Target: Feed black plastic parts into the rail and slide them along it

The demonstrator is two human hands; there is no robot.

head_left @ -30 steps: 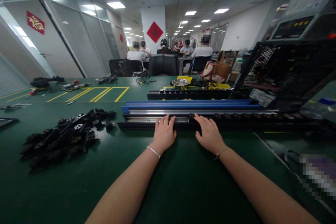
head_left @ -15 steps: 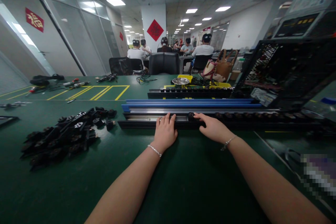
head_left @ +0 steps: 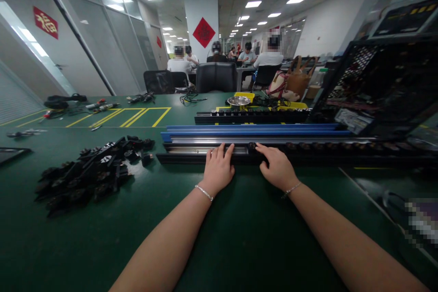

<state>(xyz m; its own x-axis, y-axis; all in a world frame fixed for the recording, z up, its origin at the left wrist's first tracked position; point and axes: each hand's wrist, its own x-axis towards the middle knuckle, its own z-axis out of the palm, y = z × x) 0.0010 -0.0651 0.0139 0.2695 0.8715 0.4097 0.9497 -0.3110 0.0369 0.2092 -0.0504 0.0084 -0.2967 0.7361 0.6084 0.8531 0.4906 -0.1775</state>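
A long black rail (head_left: 308,157) lies across the green table (head_left: 219,237), with several round black parts seated along its right half. My left hand (head_left: 218,169) rests flat on the rail's bare left stretch, fingers together. My right hand (head_left: 277,167) presses on the rail at the first seated black part (head_left: 252,147), fingertips over it. Behind the rail lie a silver rail and a blue rail (head_left: 253,130).
A heap of loose black parts (head_left: 91,171) lies at the left. Another black rail (head_left: 251,117), a metal bowl (head_left: 238,101) and yellow trays sit further back. A black open-frame case (head_left: 376,86) stands at the right. People sit at far desks.
Both hands stayed on the rail. My right hand turned flat again over the first seated part, and the view tilted down slightly.
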